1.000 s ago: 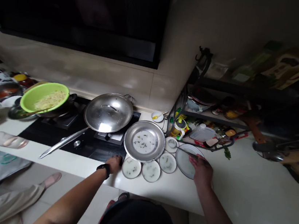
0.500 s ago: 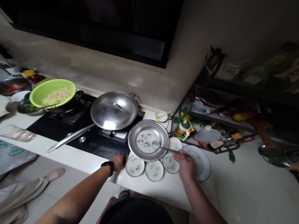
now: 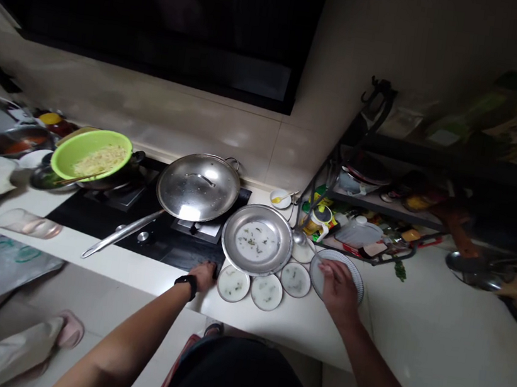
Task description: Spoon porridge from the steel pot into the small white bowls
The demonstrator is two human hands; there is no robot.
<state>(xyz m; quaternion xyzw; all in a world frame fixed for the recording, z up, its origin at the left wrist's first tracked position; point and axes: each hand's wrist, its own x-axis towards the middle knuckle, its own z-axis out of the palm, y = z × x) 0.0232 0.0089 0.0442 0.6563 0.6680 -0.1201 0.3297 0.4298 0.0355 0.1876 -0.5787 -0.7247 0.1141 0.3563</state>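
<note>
My right hand (image 3: 339,292) is closed on a ladle, its fingers pinched on the handle. The ladle's bowl (image 3: 299,236) is over a small bowl (image 3: 304,250) beside the steel basin. Pale liquid with dark green bits lies in the wide steel basin (image 3: 231,246). Small bowls with similar liquid stand in front: a left bowl (image 3: 233,284), a middle one (image 3: 267,291) and a right one (image 3: 295,279). Under my right hand is a larger rib-edged plate (image 3: 358,273), partly hidden. My left hand (image 3: 204,275) rests, fingers out, at the stove's front right corner.
A lidded pan (image 3: 198,187) sits on the black stove (image 3: 89,212), its long handle (image 3: 122,234) over the front edge. At left are a green basin of shreds (image 3: 63,161) and a glass (image 3: 28,223). A rack (image 3: 356,194) stands at right. Another person's leg (image 3: 4,347) shows lower left.
The ladle has moved right, out of the basin to over the small bowl. My right hand has shifted right with it. My left hand stays put; the other person's foot has moved.
</note>
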